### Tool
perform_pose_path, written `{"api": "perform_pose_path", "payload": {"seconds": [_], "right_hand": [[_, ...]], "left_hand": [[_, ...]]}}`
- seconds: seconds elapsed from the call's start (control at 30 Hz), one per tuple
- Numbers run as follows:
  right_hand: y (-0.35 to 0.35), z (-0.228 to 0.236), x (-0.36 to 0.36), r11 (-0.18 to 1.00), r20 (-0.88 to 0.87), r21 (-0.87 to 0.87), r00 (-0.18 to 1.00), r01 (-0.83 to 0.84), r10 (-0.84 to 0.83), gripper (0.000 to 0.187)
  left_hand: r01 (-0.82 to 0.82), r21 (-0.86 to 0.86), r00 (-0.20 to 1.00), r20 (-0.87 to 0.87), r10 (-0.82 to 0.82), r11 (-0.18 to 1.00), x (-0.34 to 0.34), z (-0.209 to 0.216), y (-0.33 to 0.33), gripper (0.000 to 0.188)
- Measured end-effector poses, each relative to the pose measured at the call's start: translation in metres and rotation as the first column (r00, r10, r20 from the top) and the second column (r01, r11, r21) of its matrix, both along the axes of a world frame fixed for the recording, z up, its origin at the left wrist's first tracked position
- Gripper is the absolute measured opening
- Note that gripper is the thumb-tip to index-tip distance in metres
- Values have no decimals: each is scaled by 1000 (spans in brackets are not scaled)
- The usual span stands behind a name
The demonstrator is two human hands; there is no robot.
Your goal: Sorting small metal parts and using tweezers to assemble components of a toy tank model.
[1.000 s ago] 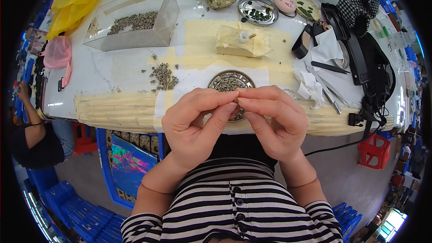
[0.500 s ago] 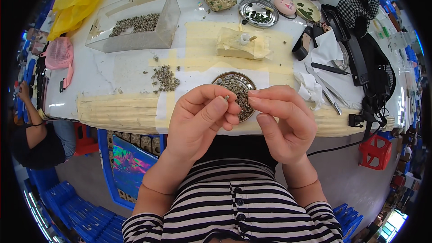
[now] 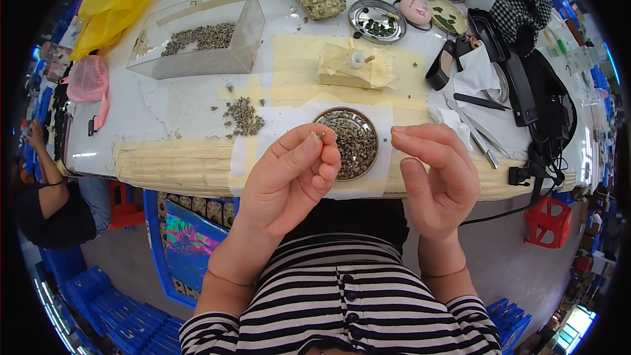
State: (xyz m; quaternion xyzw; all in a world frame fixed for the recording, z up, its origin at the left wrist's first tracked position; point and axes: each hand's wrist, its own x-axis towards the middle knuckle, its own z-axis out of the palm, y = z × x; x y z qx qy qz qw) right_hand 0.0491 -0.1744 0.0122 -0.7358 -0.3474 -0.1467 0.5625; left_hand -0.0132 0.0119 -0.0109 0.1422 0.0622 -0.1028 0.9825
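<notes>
My left hand (image 3: 289, 177) pinches a tiny greyish-green part (image 3: 321, 135) between thumb and forefinger, just left of a round dish. That dish (image 3: 377, 148) has a metallic rim and is filled with many small grey-brown parts (image 3: 355, 141); my left fingers hide some of its left side. To the right of the dish, my right hand (image 3: 442, 181) is raised with thumb and fingers apart, and nothing shows between them. A loose heap of similar small parts (image 3: 244, 117) lies on the table left of the dish.
A clear box (image 3: 197, 66) with more small parts stands at the back left. Behind the dish sits a tape-wrapped block (image 3: 348, 73) with a white tube. A tray of dark green pieces (image 3: 398, 35) and a camouflage-patterned model part (image 3: 328, 6) lie farther back. Tweezers (image 3: 480, 138) rest at right.
My right hand has moved right, away from my left hand and the dish. My left hand has shifted slightly left and up, still pinching the tiny part, so more of the dish shows.
</notes>
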Motion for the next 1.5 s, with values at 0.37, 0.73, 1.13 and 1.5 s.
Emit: {"api": "perform_pose_path", "payload": {"seconds": [0.37,0.73,1.13,1.5], "right_hand": [[-92,3,29,729,189,-416,836,543,-515,12],[-83,-7,35,703,114,-549,874,451,-472,10],[-86,1,34,669,194,-507,828,543,-525,3],[-81,9,28,760,65,-581,947,291,-313,9]], "left_hand": [[-218,589,976,134,173,778,-4,2,-6,14],[-606,760,794,562,232,236,-5,-4,-12,13],[-521,647,851,448,275,557,-4,-2,-6,14],[-478,641,878,368,306,601,-2,-4,-5,13]]}}
